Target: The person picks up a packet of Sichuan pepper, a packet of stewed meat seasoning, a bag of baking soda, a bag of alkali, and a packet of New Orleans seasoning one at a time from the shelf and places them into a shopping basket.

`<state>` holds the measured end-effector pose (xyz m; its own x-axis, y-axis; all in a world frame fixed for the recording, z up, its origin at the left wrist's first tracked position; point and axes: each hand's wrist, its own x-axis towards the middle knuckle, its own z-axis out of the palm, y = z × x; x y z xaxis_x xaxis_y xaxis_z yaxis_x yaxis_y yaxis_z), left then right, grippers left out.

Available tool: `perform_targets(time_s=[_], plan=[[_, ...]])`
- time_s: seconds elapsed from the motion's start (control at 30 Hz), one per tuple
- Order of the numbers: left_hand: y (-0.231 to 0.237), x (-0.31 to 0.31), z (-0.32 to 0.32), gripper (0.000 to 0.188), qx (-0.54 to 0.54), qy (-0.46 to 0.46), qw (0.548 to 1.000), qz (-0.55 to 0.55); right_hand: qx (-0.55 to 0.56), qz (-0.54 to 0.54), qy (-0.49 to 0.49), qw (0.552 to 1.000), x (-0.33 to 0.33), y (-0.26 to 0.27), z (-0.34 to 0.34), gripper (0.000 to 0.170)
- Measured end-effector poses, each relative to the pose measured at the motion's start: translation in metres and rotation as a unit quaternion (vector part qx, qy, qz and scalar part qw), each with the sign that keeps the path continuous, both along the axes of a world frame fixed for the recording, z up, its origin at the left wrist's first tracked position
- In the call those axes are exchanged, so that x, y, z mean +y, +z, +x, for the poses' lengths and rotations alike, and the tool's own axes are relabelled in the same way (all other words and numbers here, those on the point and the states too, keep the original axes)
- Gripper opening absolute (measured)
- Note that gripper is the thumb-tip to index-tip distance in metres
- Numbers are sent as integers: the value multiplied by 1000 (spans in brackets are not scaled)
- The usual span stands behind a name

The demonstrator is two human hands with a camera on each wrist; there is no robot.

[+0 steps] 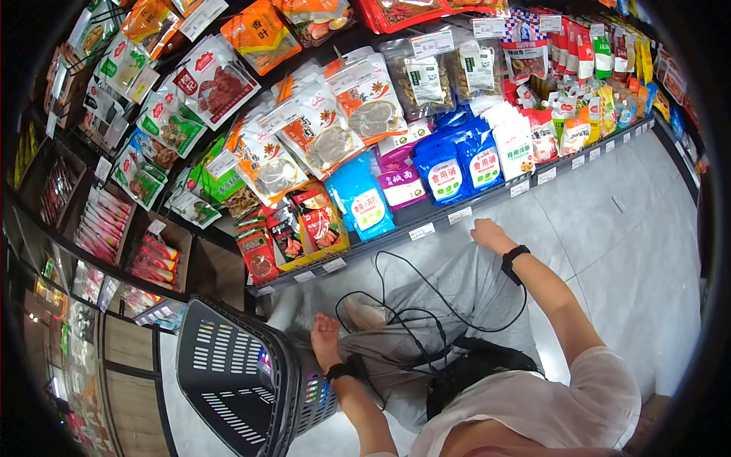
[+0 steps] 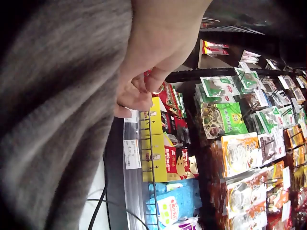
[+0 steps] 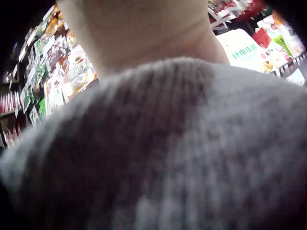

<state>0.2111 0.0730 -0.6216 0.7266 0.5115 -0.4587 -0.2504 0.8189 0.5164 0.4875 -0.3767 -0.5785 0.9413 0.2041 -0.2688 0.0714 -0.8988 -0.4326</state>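
Observation:
My left hand point(image 1: 325, 339) rests by my bent left knee, right beside a dark grey shopping basket point(image 1: 221, 346). In the left wrist view the fingers of that hand point(image 2: 160, 48) hang loosely curled, holding nothing. Over my right knee lies my right hand point(image 1: 491, 234), fingers loosely bent and nothing seen in them; it is close to the front edge of the low shelf. Grey trousers point(image 3: 153, 143) fill most of the right wrist view, hiding those fingers. Nearest the right hand on the shelf are blue bags point(image 1: 444, 179) and white packets point(image 1: 512, 145).
Hanging spice pouches point(image 1: 316, 141) and a yellow display box point(image 1: 324, 236) of red packets fill the rack ahead. A looped black cable point(image 1: 415, 266) lies across my lap. Wooden bins point(image 1: 164, 263) of packets stand at left. Grey floor tiles point(image 1: 609, 228) spread out at right.

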Motion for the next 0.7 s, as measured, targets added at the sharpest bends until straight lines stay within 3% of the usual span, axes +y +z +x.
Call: perform_targets(time_s=[0.13, 0.23, 0.33, 0.43, 0.7], plan=[[-1, 1, -5, 9, 0, 3, 1000, 22, 11, -20, 47, 999, 8, -10, 5, 34], [3, 0, -3, 10, 0, 12, 1000, 19, 10, -21, 90, 996, -3, -52, 31, 38], [5, -4, -5, 11, -1, 14, 1000, 25, -63, 33, 65, 995, -8, -61, 29, 37], [7, -6, -4, 11, 6, 16, 999, 41, -25, 44, 44, 998, -8, -39, 20, 38], [16, -11, 1, 9, 35, 24, 998, 52, -45, 99, 31, 994, -12, -23, 11, 36]])
